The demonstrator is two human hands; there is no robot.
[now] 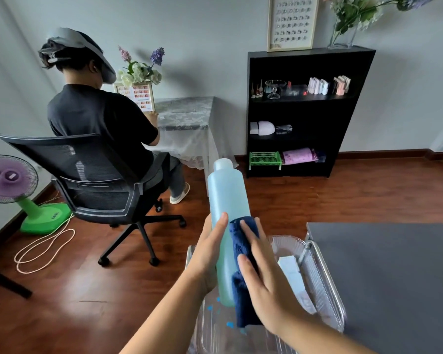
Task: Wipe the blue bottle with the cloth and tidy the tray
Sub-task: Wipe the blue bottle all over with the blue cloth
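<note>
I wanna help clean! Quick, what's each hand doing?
Left hand: closed around the bottle.
Right hand: open, flat, pressing the cloth on the bottle.

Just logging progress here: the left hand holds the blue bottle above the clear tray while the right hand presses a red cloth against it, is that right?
Not quite: the cloth is dark blue, not red. The head view shows the left hand holding the blue bottle above the clear tray while the right hand presses the cloth against it.

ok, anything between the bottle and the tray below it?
Nothing visible. The blue bottle is held in the left hand right over the clear tray, while the right hand presses the cloth on it.
</note>
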